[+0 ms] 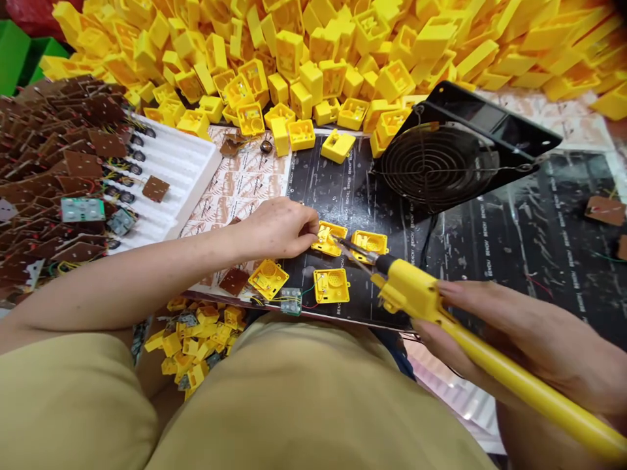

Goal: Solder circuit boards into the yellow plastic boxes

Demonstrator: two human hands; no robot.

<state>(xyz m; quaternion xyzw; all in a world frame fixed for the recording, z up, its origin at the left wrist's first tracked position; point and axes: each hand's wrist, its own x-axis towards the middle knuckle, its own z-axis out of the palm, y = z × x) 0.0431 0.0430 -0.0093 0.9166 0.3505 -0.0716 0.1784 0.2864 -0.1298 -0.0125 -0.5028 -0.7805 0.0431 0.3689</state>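
My right hand is wrapped round a yellow soldering tool, whose metal tip reaches into a small yellow casing. At that casing's left edge my left hand is closed, thumb and fingers pinched together; what they hold, if anything, is hidden. Another open casing lies just to the right, partly behind the tip. Nearer to me are a third casing and a tilted fourth one. Between these two, a grey-green circuit piece with thin wires lies at the table's front edge.
A black fan stands behind the casings. Yellow casings are heaped along the back. Brown boards pile up at the left on a white foam tray. More casings sit below the table edge.
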